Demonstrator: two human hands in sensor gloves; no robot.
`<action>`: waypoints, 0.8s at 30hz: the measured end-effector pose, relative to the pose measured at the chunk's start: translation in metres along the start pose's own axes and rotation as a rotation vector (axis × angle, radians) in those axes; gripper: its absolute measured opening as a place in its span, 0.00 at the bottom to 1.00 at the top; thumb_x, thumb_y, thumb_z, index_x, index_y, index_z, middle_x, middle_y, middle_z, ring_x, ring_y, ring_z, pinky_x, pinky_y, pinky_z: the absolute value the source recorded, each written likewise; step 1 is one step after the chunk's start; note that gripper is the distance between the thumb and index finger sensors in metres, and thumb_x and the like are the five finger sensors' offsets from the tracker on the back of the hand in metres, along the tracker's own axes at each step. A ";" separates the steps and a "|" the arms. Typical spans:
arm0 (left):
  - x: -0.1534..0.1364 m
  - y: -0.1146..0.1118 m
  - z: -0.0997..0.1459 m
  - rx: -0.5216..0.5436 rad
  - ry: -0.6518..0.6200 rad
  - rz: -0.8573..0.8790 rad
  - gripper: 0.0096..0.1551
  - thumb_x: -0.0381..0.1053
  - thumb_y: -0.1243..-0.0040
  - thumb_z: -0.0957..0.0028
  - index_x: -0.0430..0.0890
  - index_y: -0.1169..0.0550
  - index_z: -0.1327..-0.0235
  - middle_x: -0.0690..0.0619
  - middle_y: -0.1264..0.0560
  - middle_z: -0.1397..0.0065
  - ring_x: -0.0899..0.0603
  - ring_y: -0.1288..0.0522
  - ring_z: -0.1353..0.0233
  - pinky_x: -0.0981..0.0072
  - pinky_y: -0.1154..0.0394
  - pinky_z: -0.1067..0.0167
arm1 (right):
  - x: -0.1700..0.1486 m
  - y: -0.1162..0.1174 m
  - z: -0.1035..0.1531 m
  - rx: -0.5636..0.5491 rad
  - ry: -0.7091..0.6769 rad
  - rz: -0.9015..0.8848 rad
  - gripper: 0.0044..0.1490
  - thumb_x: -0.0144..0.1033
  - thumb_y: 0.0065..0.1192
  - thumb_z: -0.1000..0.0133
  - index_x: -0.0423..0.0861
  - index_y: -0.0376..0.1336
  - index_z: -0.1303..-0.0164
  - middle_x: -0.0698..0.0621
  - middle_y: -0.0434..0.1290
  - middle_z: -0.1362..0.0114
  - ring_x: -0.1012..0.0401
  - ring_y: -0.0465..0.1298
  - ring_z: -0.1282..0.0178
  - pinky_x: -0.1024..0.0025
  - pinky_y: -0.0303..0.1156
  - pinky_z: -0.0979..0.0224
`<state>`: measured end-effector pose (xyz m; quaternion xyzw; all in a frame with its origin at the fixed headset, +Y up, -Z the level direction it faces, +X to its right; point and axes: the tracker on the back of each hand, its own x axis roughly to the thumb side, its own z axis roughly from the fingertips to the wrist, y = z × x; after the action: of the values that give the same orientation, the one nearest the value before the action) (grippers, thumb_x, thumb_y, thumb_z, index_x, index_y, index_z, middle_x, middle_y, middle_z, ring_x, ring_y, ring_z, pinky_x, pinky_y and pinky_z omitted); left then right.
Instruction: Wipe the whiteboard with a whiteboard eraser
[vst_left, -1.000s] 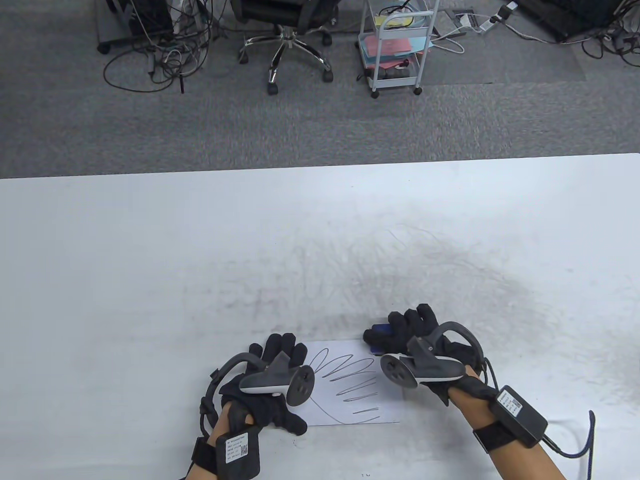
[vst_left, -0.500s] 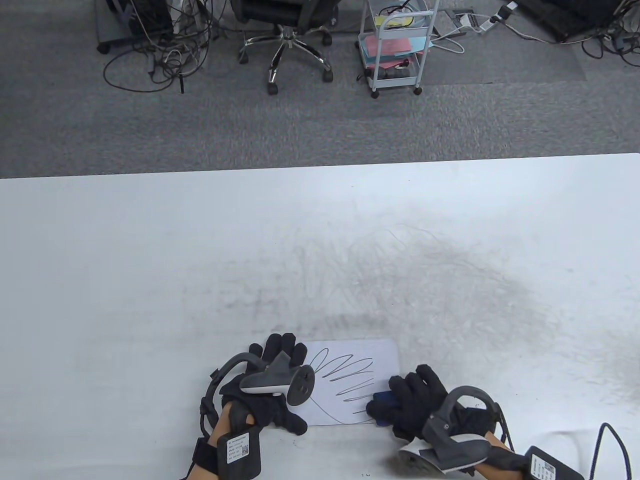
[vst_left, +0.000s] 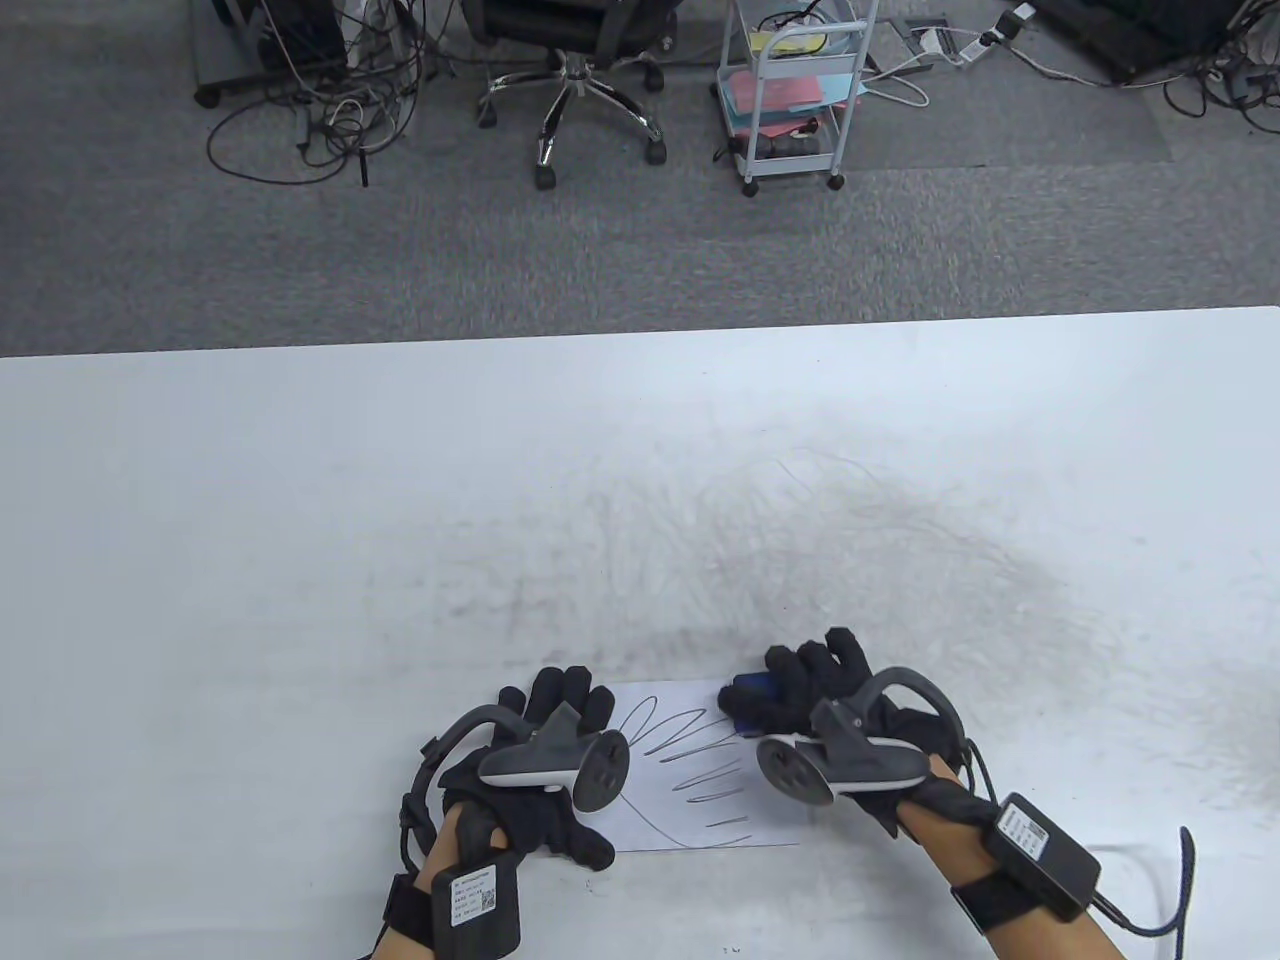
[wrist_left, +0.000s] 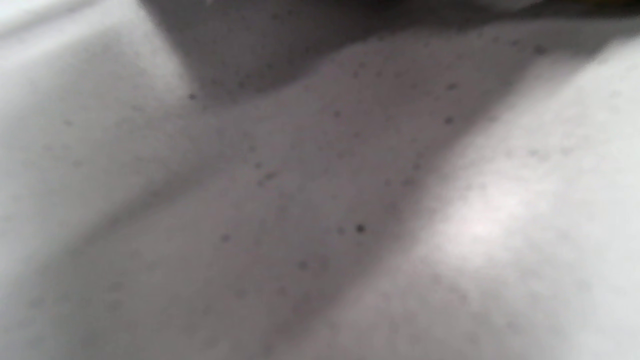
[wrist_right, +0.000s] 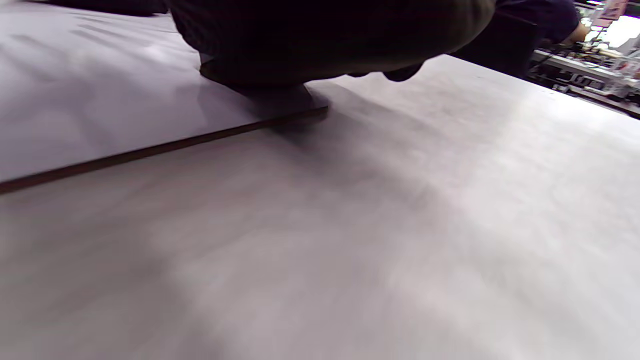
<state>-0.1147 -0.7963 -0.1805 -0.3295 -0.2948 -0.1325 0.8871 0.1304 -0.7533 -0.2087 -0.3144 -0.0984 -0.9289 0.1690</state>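
Table view looks down from above; both wrist views skim the same table (vst_left: 300, 500) closely.

Eraser (vst_left: 752, 694) on whiteboard (vst_left: 700, 800) (far-right corner)

Right hand (vst_left: 830, 700) slid the eraser (vst_left: 750, 692) back to the whiteboard's (vst_left: 690, 820) far corner

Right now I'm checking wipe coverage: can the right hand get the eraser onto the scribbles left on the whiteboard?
Probably yes: the right hand holds the eraser on the whiteboard beside the scribbles, nothing between.
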 end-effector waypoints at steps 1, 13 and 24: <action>0.000 0.000 0.000 0.000 0.001 0.000 0.85 0.83 0.53 0.75 0.35 0.73 0.24 0.28 0.76 0.21 0.22 0.70 0.22 0.27 0.58 0.27 | -0.003 -0.001 -0.006 0.005 -0.004 -0.001 0.34 0.49 0.43 0.32 0.64 0.45 0.13 0.37 0.57 0.09 0.38 0.63 0.16 0.25 0.50 0.16; 0.000 0.000 0.000 -0.004 0.009 0.000 0.85 0.83 0.53 0.75 0.36 0.74 0.24 0.29 0.76 0.21 0.23 0.71 0.22 0.27 0.58 0.26 | 0.055 0.007 0.078 -0.074 -0.205 0.114 0.34 0.50 0.44 0.32 0.62 0.47 0.13 0.35 0.60 0.11 0.37 0.66 0.20 0.26 0.55 0.18; 0.000 0.000 0.000 -0.001 0.003 0.000 0.85 0.83 0.53 0.75 0.35 0.73 0.24 0.28 0.76 0.21 0.22 0.70 0.22 0.27 0.58 0.27 | 0.060 0.003 0.080 -0.013 -0.197 0.099 0.34 0.50 0.43 0.32 0.65 0.46 0.13 0.37 0.57 0.08 0.38 0.63 0.16 0.24 0.50 0.16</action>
<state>-0.1146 -0.7967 -0.1806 -0.3298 -0.2933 -0.1333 0.8874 0.1310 -0.7482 -0.1086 -0.4100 -0.0930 -0.8845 0.2023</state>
